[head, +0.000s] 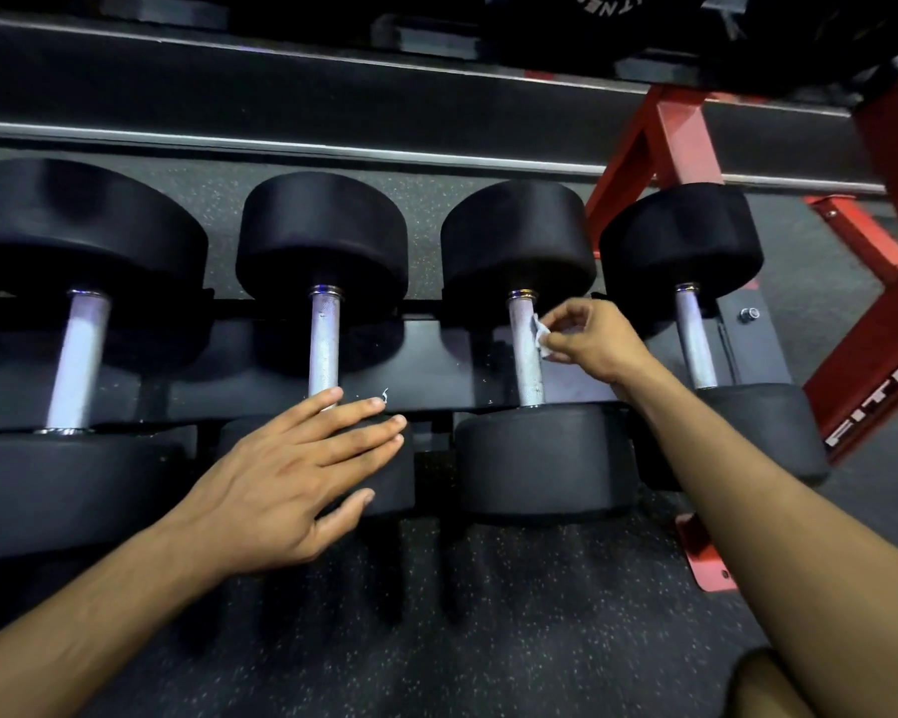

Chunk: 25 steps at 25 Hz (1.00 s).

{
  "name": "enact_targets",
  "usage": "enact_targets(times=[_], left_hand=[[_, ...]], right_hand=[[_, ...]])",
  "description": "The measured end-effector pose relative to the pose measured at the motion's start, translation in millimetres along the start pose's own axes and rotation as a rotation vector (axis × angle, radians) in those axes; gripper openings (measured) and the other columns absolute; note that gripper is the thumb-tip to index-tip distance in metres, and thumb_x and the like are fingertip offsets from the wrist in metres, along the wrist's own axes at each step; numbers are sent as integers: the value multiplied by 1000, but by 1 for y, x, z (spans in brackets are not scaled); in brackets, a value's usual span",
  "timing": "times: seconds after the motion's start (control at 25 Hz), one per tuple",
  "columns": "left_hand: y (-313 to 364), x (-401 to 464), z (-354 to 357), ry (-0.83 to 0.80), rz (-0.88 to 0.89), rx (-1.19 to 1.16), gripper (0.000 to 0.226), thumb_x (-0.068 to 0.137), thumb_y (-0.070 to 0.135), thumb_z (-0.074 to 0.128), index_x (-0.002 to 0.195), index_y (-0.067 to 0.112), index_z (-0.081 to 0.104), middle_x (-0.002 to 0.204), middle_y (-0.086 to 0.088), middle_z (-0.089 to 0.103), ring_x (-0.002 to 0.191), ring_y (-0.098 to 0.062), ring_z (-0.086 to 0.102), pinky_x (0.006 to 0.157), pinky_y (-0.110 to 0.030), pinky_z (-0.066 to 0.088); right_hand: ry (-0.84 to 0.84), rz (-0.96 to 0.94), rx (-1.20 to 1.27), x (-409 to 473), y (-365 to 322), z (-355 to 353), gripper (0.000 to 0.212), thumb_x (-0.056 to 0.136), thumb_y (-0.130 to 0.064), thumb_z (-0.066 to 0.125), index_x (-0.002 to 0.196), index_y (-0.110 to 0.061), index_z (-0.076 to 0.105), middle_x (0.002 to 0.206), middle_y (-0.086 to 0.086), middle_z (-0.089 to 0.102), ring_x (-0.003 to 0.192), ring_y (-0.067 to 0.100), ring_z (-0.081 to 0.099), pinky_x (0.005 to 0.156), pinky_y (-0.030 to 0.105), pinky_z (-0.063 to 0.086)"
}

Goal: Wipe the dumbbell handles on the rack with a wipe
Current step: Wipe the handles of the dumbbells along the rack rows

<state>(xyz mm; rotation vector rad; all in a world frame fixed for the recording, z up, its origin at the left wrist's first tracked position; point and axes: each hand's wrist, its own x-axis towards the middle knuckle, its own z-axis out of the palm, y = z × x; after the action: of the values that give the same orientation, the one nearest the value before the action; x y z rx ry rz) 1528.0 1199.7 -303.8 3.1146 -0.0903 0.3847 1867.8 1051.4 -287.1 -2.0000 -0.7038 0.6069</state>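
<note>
Head camera view of a dumbbell rack (566, 378) on a speckled gym floor: the person's right hand (589, 338) pinches a small white wipe (540, 335) between thumb and curled fingers, pressing it against the right side of the third dumbbell handle (523, 349), near its upper end. The left hand (291, 471) lies flat with fingers straight and spread, resting on the near head of the second dumbbell (327, 323), holding nothing. A red frame (872, 323) stands to the right.

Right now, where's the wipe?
In the head view, right of centre: the wipe is pinched in the right hand against the third handle from the left.
</note>
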Motion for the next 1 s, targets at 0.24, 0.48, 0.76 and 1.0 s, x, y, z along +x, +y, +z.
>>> enact_targets(times=[0.24,0.48,0.76,1.0], left_hand=[[1,1,-1,0,-5,10,52,99,42,42,143,17,56,153,5,47,147,-15,35,122,-45,24],[0,1,0,11,-6,-2,52,99,42,41,143,18,56,153,5,47,148,-14,34,122,-44,23],[-4,3,-2,11,21,-26,53,99,44,43,143,18,56,152,5,49,145,-13,38,118,-39,29],[-6,1,1,30,16,-44,53,98,46,44,142,18,58,151,6,50,143,-13,40,118,-38,28]], right_hand=[[153,-16,18,18,9,15,10,85,-12,69,85,-22,67,84,1,72,75,18,70,74,35,59],[-310,253,-91,7,23,-1,10,85,5,59,93,1,63,83,23,67,73,23,63,76,37,57],[-236,-96,-475,-6,-6,-33,15,82,3,63,83,-10,69,75,5,69,69,19,66,67,34,60],[-107,-1032,-1297,16,-32,-4,17,94,-14,50,93,-16,66,97,1,60,89,25,53,63,38,50]])
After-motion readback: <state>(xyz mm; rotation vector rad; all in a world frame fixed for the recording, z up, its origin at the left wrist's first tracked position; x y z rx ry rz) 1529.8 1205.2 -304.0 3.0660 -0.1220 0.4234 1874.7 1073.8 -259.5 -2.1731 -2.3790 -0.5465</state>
